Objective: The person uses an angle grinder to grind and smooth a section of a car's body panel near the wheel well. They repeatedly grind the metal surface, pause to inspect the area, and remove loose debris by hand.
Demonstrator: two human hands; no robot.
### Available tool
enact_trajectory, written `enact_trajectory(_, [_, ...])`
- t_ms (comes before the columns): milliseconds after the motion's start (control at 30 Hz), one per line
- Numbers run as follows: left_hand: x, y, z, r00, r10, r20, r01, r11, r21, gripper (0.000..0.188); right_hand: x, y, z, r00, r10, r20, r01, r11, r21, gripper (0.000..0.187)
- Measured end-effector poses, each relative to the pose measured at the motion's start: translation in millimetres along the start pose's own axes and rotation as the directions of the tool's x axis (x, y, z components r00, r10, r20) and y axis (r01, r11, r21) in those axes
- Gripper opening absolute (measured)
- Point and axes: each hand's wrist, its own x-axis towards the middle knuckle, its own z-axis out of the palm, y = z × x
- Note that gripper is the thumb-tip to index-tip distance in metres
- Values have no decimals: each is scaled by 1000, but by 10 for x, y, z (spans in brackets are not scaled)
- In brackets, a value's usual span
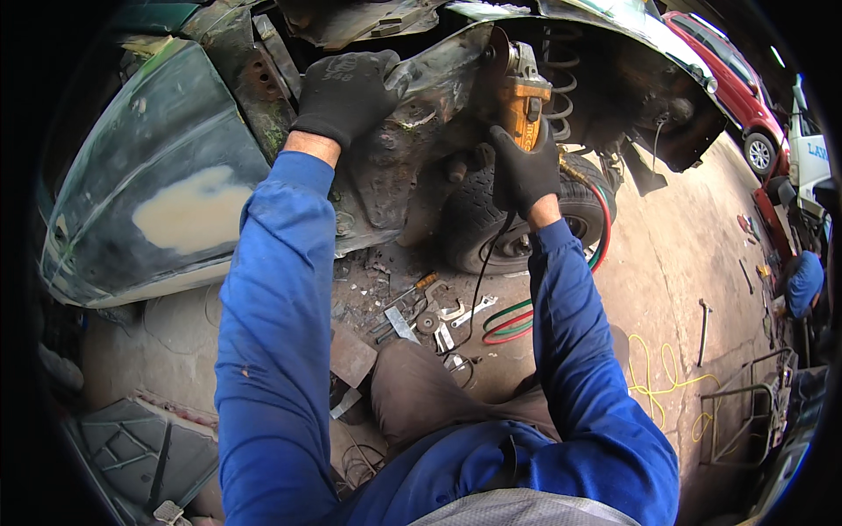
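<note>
My right hand point(526, 171), in a black glove, is closed round the yellow body of an angle grinder point(528, 103). The grinder's disc point(499, 56) stands on edge at the end of the dented inner fender panel point(431, 66); whether they touch, I cannot tell. A black power cord point(488, 272) trails down below my right hand. Farther left, my left hand point(344, 98), also gloved in black, curls over the upper edge of the car's bodywork, fingertips hidden. Behind the grinder are a coil spring point(563, 83) and the open wheel well. A wheel point(469, 215) lies beneath.
A door point(167, 158) with pale filler stands at left. Red and green hoses point(603, 232) loop beside the wheel. Hand tools and metal pieces point(430, 320) litter the floor before my knees. At right are a yellow cord point(651, 386), a metal frame point(745, 412) and another person point(802, 282).
</note>
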Motion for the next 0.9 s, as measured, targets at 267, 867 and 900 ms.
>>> enact_trajectory(267, [-16,4,-50,1000,5,13,-5,1000,-26,36,-30,51,-170,998,5,68,-4,1000,-18,57])
enact_trajectory(867, [-10,12,-179,982,-39,186,29,998,55,53,-1814,840,-1059,597,505,623,-591,802,-85,52])
enact_trajectory(900, [17,33,-217,964,-82,252,80,997,18,54,-1803,928,-1087,587,484,649,-565,819,-100,59])
